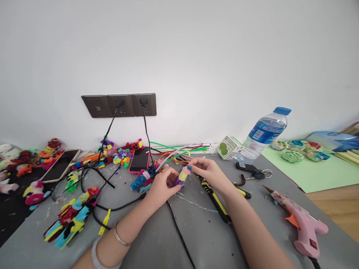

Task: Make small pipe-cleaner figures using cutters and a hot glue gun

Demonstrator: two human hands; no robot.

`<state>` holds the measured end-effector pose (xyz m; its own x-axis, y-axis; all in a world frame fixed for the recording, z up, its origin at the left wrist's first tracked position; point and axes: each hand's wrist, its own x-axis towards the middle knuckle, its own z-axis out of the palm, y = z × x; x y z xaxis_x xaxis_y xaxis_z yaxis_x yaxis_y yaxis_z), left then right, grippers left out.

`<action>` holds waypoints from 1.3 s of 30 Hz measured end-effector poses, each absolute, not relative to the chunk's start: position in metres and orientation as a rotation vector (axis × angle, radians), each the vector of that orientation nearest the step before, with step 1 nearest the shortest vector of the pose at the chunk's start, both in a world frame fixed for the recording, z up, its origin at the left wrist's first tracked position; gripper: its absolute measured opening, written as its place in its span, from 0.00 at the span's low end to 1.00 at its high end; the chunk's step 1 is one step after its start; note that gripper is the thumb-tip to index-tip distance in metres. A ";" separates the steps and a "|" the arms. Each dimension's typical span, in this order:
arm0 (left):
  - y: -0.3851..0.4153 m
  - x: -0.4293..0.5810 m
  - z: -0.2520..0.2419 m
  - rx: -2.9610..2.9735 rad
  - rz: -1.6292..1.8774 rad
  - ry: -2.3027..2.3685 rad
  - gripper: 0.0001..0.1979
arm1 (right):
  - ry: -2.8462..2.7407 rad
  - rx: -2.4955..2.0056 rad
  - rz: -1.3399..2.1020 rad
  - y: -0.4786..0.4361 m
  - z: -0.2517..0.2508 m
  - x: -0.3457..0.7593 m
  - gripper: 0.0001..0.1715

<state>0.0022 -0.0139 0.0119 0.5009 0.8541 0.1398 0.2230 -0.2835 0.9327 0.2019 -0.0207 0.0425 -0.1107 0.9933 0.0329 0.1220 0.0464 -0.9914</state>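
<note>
small pipe-cleaner figure (182,175), yellow, pink and purple, tilted, held above grey mat

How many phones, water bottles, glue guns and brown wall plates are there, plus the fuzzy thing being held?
Phones: 2, the tan phone and the pink phone
Water bottle: 1
Glue gun: 1
Wall plates: 3
Fuzzy piece, held by the left hand and right hand: 1
Total: 8
</note>
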 end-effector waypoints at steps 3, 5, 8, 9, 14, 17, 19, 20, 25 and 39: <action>-0.014 0.002 0.011 1.788 0.828 0.909 0.08 | -1.410 -1.224 1.191 -0.021 0.043 0.202 0.20; -0.014 0.002 0.011 1.790 0.829 0.912 0.08 | -1.416 -1.227 1.190 -0.021 0.043 0.202 0.21; -0.014 0.002 0.011 1.788 0.827 0.912 0.08 | -1.427 -1.235 1.184 -0.021 0.043 0.202 0.22; -0.014 0.002 0.011 1.788 0.827 0.911 0.08 | -1.429 -1.235 1.184 -0.021 0.043 0.202 0.22; -0.014 0.002 0.011 1.794 0.831 0.918 0.08 | -1.425 -1.216 1.199 -0.021 0.041 0.203 0.20; -0.014 0.002 0.010 1.795 0.830 0.919 0.08 | -1.426 -1.219 1.201 -0.021 0.042 0.203 0.19; -0.014 0.002 0.010 1.794 0.830 0.917 0.08 | -1.423 -1.219 1.196 -0.021 0.042 0.203 0.20; -0.014 0.002 0.010 1.794 0.831 0.916 0.08 | -1.422 -1.218 1.194 -0.021 0.043 0.203 0.20; -0.014 0.003 0.012 1.787 0.829 0.912 0.08 | -1.438 -1.229 1.180 -0.021 0.043 0.202 0.21; -0.014 0.002 0.012 1.794 0.839 0.920 0.08 | -1.447 -1.279 1.140 -0.022 0.044 0.202 0.24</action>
